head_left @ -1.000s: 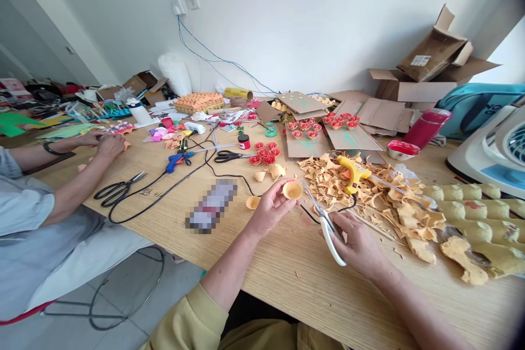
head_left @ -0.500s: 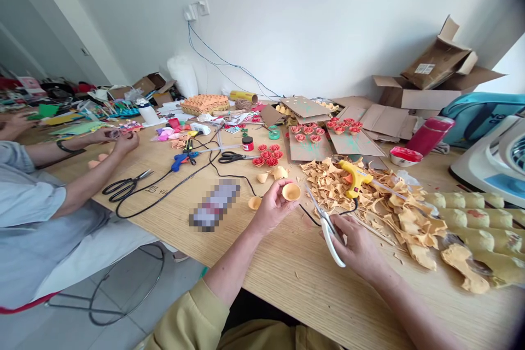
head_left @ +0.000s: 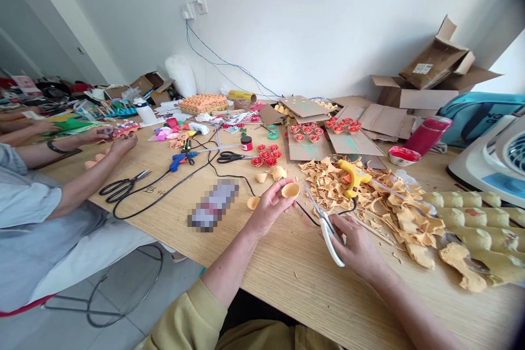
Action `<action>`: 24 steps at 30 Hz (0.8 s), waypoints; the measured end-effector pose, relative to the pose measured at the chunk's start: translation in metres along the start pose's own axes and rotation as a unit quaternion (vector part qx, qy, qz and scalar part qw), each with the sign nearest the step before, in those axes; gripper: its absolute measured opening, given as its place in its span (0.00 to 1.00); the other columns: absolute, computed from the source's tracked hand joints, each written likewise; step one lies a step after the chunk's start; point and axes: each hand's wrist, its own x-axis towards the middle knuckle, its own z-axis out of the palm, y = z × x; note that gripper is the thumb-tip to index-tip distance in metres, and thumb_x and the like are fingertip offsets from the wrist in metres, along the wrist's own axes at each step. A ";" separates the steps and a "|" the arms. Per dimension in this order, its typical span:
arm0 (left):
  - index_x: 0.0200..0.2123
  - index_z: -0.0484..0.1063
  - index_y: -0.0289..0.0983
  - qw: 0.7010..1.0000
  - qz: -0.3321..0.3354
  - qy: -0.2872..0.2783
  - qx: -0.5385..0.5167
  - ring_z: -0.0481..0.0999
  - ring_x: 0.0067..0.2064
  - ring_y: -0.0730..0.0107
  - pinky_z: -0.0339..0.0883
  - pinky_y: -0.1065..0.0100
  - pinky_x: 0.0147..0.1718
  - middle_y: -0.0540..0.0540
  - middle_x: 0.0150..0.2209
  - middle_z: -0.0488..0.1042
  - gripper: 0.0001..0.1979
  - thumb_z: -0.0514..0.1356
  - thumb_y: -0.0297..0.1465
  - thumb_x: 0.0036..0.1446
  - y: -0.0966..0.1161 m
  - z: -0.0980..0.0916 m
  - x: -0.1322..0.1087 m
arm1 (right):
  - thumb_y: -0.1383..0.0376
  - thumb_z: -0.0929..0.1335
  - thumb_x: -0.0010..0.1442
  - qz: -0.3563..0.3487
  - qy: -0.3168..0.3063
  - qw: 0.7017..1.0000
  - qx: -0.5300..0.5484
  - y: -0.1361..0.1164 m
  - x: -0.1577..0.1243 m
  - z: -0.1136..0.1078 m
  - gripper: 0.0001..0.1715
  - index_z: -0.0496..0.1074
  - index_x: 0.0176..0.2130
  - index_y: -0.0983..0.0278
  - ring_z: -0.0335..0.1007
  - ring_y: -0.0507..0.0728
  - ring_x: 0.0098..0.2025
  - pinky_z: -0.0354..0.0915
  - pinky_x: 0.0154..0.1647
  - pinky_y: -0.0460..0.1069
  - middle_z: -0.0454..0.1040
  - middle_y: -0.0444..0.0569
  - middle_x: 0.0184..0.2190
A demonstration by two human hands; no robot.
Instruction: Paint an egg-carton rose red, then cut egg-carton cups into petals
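Pinched in my left hand [head_left: 270, 206] is a small orange cup [head_left: 291, 191] cut from an egg tray, its rim turned up towards me. My right hand [head_left: 353, 240] grips white-handled scissors [head_left: 326, 224] whose blades point up and left, just right of the cup and apart from it. Another orange cup [head_left: 253, 203] lies on the table behind my left wrist, with more cups [head_left: 279, 173] farther back. Beyond the scissors spreads a heap of orange scraps [head_left: 324, 178], and a yellow glue gun [head_left: 353, 177] rests on it.
Red paper flowers [head_left: 266, 155] and a red jar [head_left: 246, 143] stand mid-table. Black scissors [head_left: 123, 186], a blue glue gun [head_left: 178, 161] and cables lie left, near a blurred flat object [head_left: 213, 205]. A co-worker's hands [head_left: 123, 144] are at far left. Egg trays [head_left: 476, 219] and a fan [head_left: 492, 153] stand right.
The cup in my left hand has tipped slightly, showing more of its outer side. My right hand and the scissors stay nearly still. The view has shifted a little.
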 end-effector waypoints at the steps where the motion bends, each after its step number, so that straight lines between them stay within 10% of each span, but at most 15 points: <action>1: 0.55 0.70 0.37 1.000 -0.008 -0.005 -0.022 0.73 0.34 0.76 0.61 0.72 0.32 0.42 0.45 0.78 0.29 0.70 0.39 0.52 0.001 0.000 0.000 | 0.57 0.63 0.66 -0.001 0.000 1.000 0.000 0.000 0.000 0.000 0.16 0.62 0.27 0.59 0.63 0.55 0.29 0.59 0.32 0.49 0.68 0.44 0.22; 16: 0.56 0.72 0.37 0.997 -0.034 0.007 -0.062 0.73 0.35 0.76 0.61 0.72 0.32 0.42 0.45 0.77 0.31 0.72 0.38 0.49 -0.001 -0.003 0.002 | 0.57 0.63 0.67 -0.002 0.005 1.000 0.001 0.000 0.000 0.000 0.17 0.62 0.27 0.59 0.63 0.55 0.28 0.59 0.32 0.49 0.67 0.44 0.22; 24: 0.54 0.71 0.38 0.998 0.039 0.015 0.052 0.74 0.57 0.60 0.67 0.63 0.55 0.40 0.57 0.73 0.29 0.72 0.36 0.49 -0.008 -0.002 0.002 | 0.57 0.63 0.66 -0.001 0.006 1.000 -0.003 0.003 -0.001 0.002 0.16 0.64 0.28 0.59 0.63 0.55 0.28 0.59 0.32 0.49 0.68 0.44 0.22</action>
